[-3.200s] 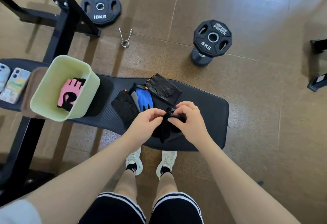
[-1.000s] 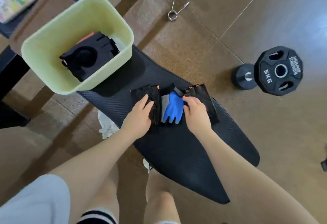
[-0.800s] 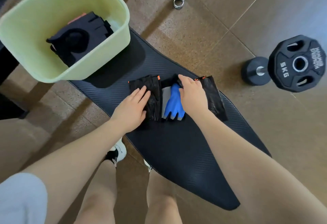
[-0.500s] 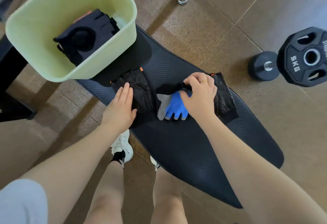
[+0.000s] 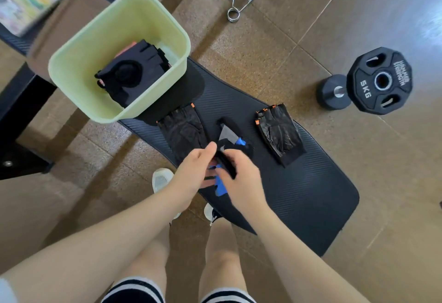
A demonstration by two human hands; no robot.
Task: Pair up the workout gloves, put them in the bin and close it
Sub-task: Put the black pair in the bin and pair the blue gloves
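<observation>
A pale green bin (image 5: 100,30) stands at the left end of the black bench pad (image 5: 306,197); black gloves (image 5: 131,75) lie in it on top of something pink. Two black gloves with orange tabs lie flat and apart on the pad, one (image 5: 184,130) next to the bin and the other (image 5: 279,132) to the right. Between them lies a grey, blue and black glove (image 5: 229,135). At the near edge of the pad, my left hand (image 5: 193,173) and my right hand (image 5: 244,180) both grip a second blue and black glove (image 5: 221,184), and my fingers partly cover it.
A brown flat lid (image 5: 59,22) lies behind the bin, with phone cases (image 5: 28,1) beyond it. On the floor are a spring collar (image 5: 239,3), a 5 kg plate (image 5: 380,80) and a dumbbell (image 5: 333,92). A black rack frame (image 5: 16,101) stands at left.
My hands slid the two black gloves apart, left them on the pad, and came together at the near edge, where they now hold a blue glove. The view has shifted.
</observation>
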